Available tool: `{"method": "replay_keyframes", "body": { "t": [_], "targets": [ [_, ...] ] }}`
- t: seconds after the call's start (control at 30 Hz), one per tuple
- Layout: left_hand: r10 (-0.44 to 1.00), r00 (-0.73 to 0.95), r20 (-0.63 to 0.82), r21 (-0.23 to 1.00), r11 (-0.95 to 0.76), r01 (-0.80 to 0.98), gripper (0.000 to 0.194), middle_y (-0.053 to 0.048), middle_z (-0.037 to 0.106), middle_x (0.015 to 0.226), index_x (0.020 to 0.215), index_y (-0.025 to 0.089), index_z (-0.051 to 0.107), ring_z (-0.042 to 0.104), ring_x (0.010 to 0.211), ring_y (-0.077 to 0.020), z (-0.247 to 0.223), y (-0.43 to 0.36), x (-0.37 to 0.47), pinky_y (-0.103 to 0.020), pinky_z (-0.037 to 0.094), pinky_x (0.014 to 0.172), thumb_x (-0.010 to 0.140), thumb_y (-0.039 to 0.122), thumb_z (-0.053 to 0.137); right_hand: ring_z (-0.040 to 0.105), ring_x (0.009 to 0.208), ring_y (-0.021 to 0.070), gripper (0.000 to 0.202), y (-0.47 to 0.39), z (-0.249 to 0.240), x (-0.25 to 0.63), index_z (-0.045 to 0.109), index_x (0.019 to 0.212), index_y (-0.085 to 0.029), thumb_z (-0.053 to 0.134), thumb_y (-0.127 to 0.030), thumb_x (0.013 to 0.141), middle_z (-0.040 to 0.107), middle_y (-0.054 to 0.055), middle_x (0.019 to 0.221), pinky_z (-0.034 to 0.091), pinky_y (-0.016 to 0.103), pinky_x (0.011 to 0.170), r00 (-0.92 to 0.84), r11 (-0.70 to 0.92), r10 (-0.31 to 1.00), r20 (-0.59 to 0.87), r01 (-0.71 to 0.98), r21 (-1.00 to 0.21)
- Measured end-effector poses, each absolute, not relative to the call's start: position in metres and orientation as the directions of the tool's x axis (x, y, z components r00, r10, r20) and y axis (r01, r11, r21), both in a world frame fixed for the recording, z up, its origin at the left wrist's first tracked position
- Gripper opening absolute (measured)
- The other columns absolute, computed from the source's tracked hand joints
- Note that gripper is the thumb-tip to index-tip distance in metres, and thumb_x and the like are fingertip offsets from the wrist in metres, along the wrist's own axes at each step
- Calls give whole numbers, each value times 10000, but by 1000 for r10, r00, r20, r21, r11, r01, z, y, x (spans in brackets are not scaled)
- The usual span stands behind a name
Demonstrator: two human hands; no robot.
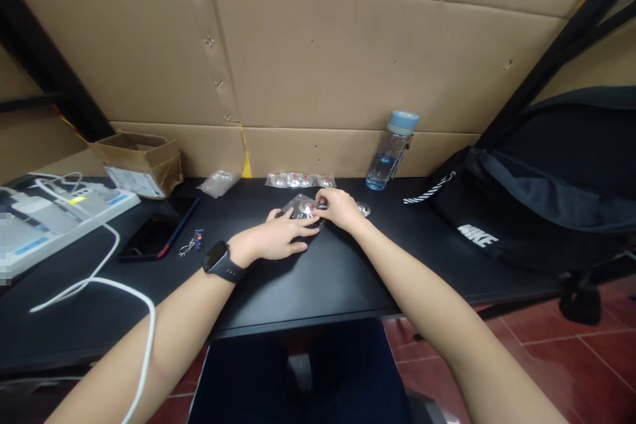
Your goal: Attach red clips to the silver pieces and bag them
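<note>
On the black table lies a clear plastic bag [298, 202] with a round silvery piece [307, 209] that has a red spot. My left hand [278, 237], with a dark watch on its wrist, rests flat at the bag's near left side, fingers stretched out. From the right, my right hand [342, 207] pinches the bag's right edge between thumb and fingers. Just beyond that hand lies a loose silvery disc [364, 209], partly hidden by it. Farther back, against the cardboard, sits a row of bagged silvery pieces with red spots [301, 180].
A water bottle [391, 151] stands at the back, left of a black backpack [536, 192]. To the left are a crumpled plastic bag [218, 183], a cardboard box [144, 162], a phone [159, 228], a key ring [193, 242] and a power strip [64, 218]. A white cable [119, 281] crosses my left forearm.
</note>
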State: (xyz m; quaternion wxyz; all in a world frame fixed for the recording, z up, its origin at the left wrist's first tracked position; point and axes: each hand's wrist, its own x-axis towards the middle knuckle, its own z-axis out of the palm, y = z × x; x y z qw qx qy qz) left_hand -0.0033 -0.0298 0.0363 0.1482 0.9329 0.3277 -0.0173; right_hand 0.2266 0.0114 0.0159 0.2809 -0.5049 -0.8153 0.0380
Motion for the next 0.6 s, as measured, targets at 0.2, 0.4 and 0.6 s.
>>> {"method": "replay_keyframes", "body": {
  "t": [0.2,0.4,0.6],
  "targets": [
    [559,808,-186,351,-730,586,439,41,484,1549,1405,486,539,110,1541,-416,46,-33,-6,-741,53,1132,982,372,504,591,649,105,311,5,19,240,700,1027,-198,839,-263,756,682,-8,864,441,227,652,-510,602,795,329,595,-533],
    [487,867,-104,353,-797,490,386,38,626,1414,1266,464,660,268,1516,-307,46,-36,-4,-672,27,1170,952,282,528,569,705,136,352,-3,20,233,678,1031,-242,854,-312,734,671,12,955,412,258,661,-383,533,824,417,773,-343],
    [466,885,6,389,-816,427,233,9,732,1239,1093,390,741,357,1469,-294,51,-32,-12,-613,74,1161,905,314,628,572,689,117,328,-5,23,232,674,1012,-214,840,-325,751,642,25,983,471,260,681,-486,600,800,352,659,-454]
  ]
}}
